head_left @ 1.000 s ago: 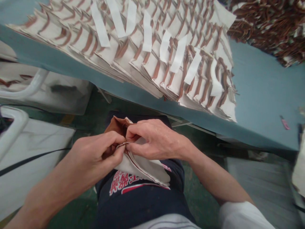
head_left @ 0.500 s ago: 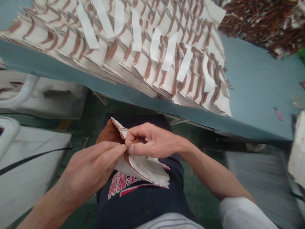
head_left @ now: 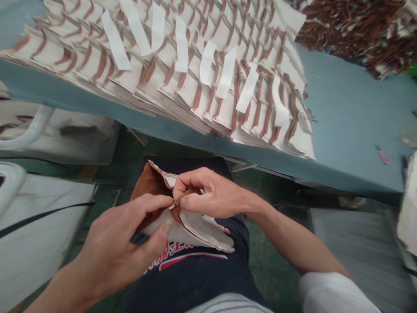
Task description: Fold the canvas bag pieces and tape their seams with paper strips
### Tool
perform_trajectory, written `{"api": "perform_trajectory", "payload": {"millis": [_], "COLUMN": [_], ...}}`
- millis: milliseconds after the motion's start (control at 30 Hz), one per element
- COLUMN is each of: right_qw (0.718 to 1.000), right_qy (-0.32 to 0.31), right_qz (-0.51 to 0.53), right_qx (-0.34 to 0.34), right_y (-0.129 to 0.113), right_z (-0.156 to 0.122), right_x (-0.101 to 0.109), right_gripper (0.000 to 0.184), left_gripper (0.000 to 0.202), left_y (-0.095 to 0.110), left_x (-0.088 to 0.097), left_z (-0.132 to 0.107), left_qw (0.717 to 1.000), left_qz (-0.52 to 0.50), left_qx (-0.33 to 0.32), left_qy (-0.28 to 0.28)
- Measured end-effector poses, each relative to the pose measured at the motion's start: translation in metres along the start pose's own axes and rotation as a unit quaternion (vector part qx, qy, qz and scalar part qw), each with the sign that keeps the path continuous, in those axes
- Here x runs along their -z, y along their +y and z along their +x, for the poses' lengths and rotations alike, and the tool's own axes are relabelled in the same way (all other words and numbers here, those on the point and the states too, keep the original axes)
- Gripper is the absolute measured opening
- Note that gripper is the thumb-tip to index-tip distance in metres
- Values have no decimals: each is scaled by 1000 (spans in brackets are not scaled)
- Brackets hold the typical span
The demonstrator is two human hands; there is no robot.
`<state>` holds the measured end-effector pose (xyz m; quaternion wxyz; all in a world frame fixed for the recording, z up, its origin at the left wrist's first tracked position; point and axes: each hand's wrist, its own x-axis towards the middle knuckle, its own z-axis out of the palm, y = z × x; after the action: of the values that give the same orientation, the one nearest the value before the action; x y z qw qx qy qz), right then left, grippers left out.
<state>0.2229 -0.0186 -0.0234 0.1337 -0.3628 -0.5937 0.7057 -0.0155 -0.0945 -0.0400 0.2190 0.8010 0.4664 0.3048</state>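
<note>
A folded piece of material (head_left: 198,232), white outside and brown inside, lies over my lap, its mouth gaping toward the left. My right hand (head_left: 208,193) is closed, thumb and forefinger pinching the piece at its inner seam. At the same spot, the fingertips of my left hand (head_left: 127,239) touch the brown edge, while its thumb is spread away below, over the white side. Whether something small sits between the fingertips is too fine to make out.
Ahead, a blue-covered table (head_left: 339,104) bears rows of stacked brown-and-white pieces (head_left: 182,93) with white paper strips (head_left: 224,71) on them. A brown heap (head_left: 361,30) lies far right, near a small pink object (head_left: 382,155). White chair-like frames (head_left: 35,126) stand at left.
My left thumb has come away from the forefinger and dropped, opening the pinch. My right hand keeps its hold on the piece. The view has shifted slightly.
</note>
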Motion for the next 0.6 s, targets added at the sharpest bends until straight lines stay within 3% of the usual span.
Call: {"api": "perform_trajectory", "payload": {"millis": [100,200,367,500,600], "right_qw": [998,994,998,996,993], "right_qy": [30,40,13,12,44], "right_qz": [-53,-72,19,65,-1], "right_qx": [35,71,59,63,107], "right_y": [-4,-6,-2,5,8], "right_z": [-6,-10,-12,-9,-9], "right_x": [-1,-2,-5,-7,-7], "right_gripper": [9,7,4,5,7], "left_gripper": [37,45,42,50,48], "left_y": [8,5,-18,-34,-38], "left_x": [12,15,-6,-22,-24], "left_z": [11,16,5,3,12], "left_qw": [987,979,998,997,995], "left_qz": [-79,-117,10,-3,-49], "left_qx": [109,103,-48,-71,-80], "left_qy": [-88,-135,-32,-4,-20]}}
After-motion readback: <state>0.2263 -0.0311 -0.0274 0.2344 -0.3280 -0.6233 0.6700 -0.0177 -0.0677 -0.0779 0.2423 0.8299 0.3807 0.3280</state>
